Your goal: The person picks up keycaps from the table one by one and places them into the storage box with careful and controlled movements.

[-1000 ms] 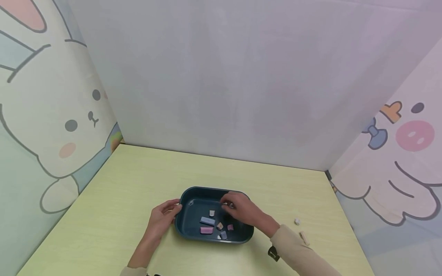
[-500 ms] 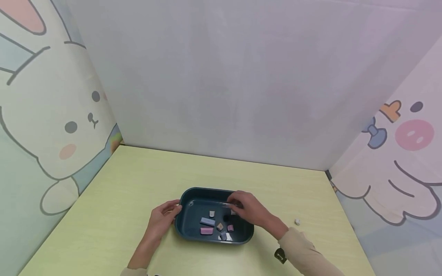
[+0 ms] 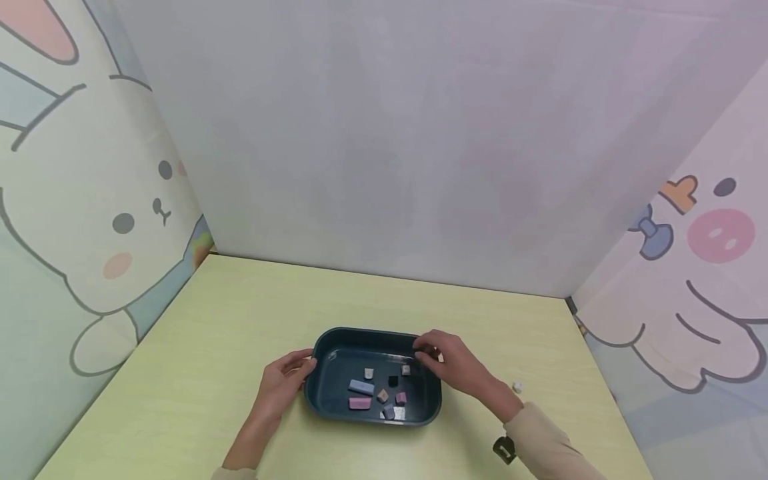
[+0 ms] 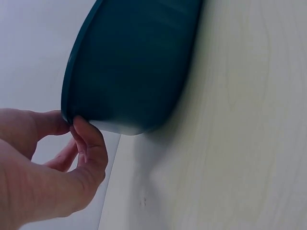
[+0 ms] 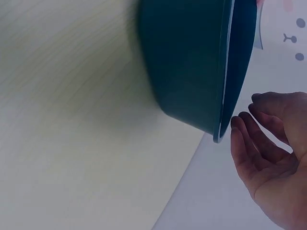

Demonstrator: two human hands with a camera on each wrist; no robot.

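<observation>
My left hand [image 3: 282, 377] is pinching the tray [image 3: 327, 340] rim at its left end, thumb over the edge. My right hand [image 3: 447, 360], grip slack and holding nothing, is drawing back from inside the tray to its right rim. The blocks [image 3: 360, 385] are lying inside the tray on the counter [image 3: 240, 307]; sorting looks paused.

pale yellow wood table [image 3: 228, 320]: dark teal tray [image 3: 318, 347] near front-centre, sm white bit [image 3: 517, 386] to its right.
</observation>
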